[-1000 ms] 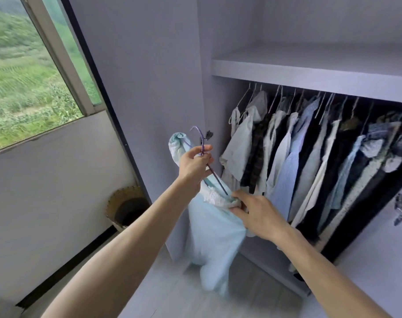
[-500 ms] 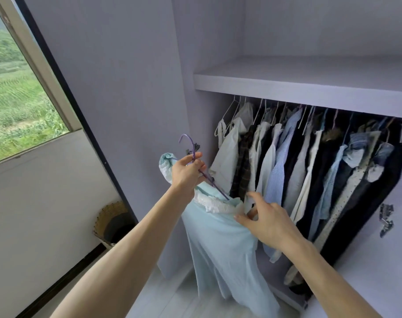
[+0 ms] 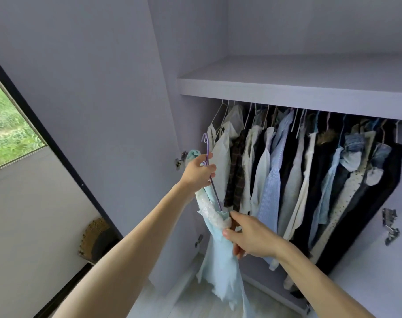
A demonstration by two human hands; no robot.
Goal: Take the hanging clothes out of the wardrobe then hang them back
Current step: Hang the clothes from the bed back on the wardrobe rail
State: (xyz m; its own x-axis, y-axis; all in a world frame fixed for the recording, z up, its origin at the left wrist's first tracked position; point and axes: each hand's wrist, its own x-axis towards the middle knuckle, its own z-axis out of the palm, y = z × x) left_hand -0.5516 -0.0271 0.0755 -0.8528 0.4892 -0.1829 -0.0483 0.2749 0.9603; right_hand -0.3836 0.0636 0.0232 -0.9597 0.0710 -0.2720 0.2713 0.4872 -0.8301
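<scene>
Ok, right hand (image 3: 250, 237) was nearest, fingers (image 3: 232, 234) curled and pinching the pale blue garment (image 3: 220, 267) at its white lace trim. Left hand (image 3: 197, 173) was higher and further out, fingers wrapped round the neck of the purple hanger (image 3: 208, 154), hook pointing up, free in the air. Garment hung off that hanger just in front of the wardrobe's left end, hem trailing toward the floor. Behind it, the row of hanging clothes (image 3: 310, 180) sat packed under the shelf (image 3: 287, 88): whites and light blues left, dark items and denim right. Metal hinge (image 3: 179, 160) on the left side panel, near the left hand. Wicker basket (image 3: 96, 239) on the floor lower left. Window (image 3: 7, 129) above it showed greenery.
</scene>
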